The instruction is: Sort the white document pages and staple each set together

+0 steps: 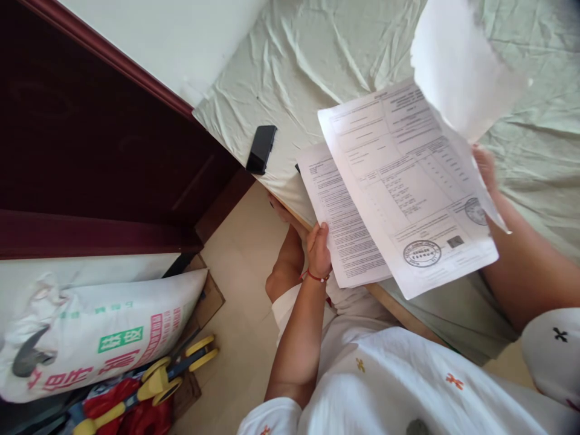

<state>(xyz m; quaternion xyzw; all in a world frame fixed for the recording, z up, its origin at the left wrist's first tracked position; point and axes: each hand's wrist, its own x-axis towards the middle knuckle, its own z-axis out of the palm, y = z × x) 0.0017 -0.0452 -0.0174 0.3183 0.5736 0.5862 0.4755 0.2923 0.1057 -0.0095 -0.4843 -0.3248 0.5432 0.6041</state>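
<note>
My left hand [319,251] pinches the lower papers [344,241] steady over the bed [317,54] while my right hand [484,169] grips the stamped sheet [403,187], fanned for reading.

I see a bed [317,54] ahead, a phone [261,148] lying on its near left corner | papers [399,199] held above the bed edge, my left hand [319,251] at their lower left, my right hand [486,169] behind their right side | a sack [99,332] on the floor, far left.
</note>
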